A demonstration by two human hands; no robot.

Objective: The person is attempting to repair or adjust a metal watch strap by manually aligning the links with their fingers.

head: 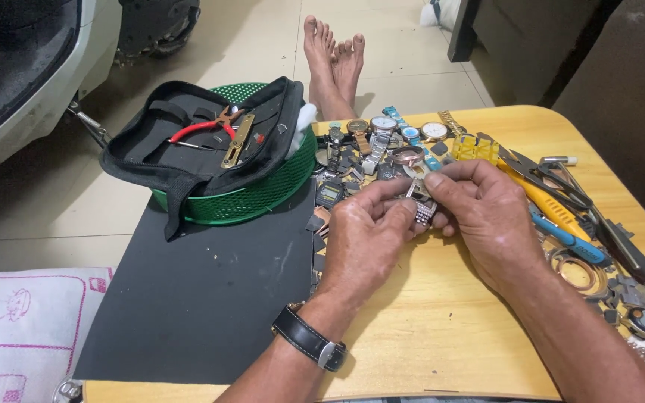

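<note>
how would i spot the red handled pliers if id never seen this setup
Start at the green basket on the wooden table's far left corner. A black tool pouch lies open across it. The pliers lie inside, beside a brass bar, the only thing there with red handles.

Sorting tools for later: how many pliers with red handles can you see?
1. The red-handled pliers lie in the open black tool pouch on the green basket. More may be hidden among the tools on the right.
</note>
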